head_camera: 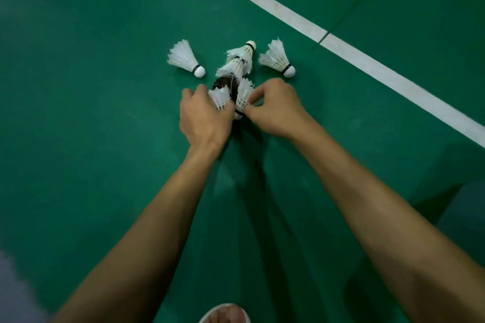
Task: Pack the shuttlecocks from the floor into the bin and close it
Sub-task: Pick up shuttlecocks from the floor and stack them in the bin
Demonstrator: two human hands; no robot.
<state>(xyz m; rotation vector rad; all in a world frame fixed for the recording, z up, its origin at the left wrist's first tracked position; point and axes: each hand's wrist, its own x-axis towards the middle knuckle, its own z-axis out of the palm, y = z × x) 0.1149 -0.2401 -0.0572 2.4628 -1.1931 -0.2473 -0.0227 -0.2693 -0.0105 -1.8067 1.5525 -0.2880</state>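
Note:
Several white feather shuttlecocks lie on the green court floor. My left hand is closed around one shuttlecock, feathers pointing away from me. My right hand pinches a second shuttlecock beside it near its cork. Between and just beyond these sits a dark-feathered shuttlecock. Two nested white shuttlecocks lie beyond that. One loose shuttlecock rests to the left, another to the right. No bin is in view.
A white court line runs diagonally across the upper right. My bare foot in a sandal shows at the bottom edge. A paler grey patch sits at the lower left.

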